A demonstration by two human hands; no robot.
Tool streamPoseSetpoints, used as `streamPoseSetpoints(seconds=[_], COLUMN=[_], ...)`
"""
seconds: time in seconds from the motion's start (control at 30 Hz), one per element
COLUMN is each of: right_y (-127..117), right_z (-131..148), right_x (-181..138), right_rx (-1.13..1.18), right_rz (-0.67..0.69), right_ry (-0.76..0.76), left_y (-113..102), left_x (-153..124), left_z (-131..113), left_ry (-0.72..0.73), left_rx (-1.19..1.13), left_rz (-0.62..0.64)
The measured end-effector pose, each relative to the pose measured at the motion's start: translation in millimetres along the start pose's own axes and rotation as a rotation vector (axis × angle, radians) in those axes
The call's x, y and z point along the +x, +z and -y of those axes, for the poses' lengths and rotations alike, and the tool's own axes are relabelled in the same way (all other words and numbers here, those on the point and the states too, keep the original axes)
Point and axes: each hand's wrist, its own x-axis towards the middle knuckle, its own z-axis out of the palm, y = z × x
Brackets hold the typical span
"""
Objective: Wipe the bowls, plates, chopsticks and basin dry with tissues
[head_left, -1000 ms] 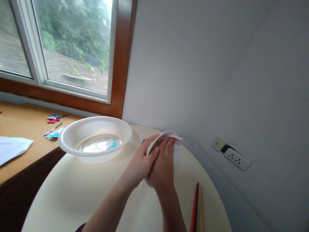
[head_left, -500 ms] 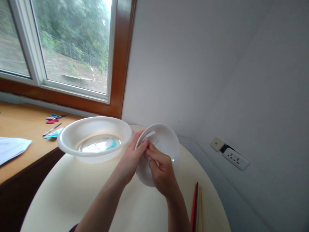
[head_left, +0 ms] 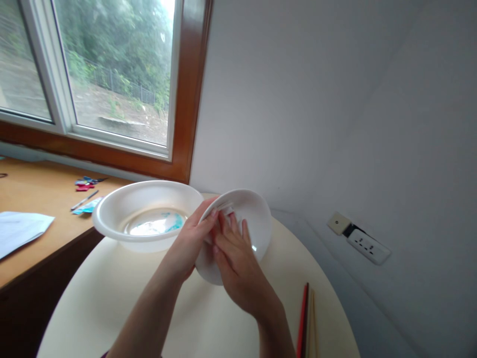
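A white bowl [head_left: 257,209] is tilted toward me above the round table, its inside facing my view. My left hand [head_left: 190,238] grips its left rim, with the thumb on the inner side and the other fingers behind. Inside the bowl is my right hand [head_left: 234,253], its fingers stretched out and spread against the inner wall. A small white piece [head_left: 225,210], perhaps tissue or cloth, shows by the right fingertips near the upper left rim. Whether the fingers press on it is partly hidden.
On the round cream table [head_left: 122,298] stands a large white basin [head_left: 102,214] with a blue-green mark at its bottom. Red, dark and pale sticks [head_left: 307,318] lie at the right. A wooden desk [head_left: 48,189] holds paper [head_left: 22,231], a pen [head_left: 85,200] and small colored items. A socket [head_left: 368,246] sits on the wall.
My right hand's fingers, curled before, are now stretched and spread inside the bowl. Bowl and hands have shifted slightly left, and the view has turned a little.
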Motion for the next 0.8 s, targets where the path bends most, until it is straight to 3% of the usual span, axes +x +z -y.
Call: streamPoseSetpoints(seconds=[0.2,0.37,0.6,0.8], right_y=[21,32,19,7], right_z=[-8,-8,-1,18], right_x=[6,8,-7,-17], right_rx=[-0.319,-0.382,-0.377,-0.345], right_rz=[-0.121,-0.318,-0.398,-0.244], right_ry=[0.229,0.449,0.333,0.249], left_y=[3,11,16,13], left_x=[-1,-6,-18,-17], left_z=[0,0,-13,-11], left_ry=[0.057,0.118,0.165,0.244], left_rx=[0.162,0.224,0.110,-0.049], left_rz=[0.066,0.059,-0.094,-0.244])
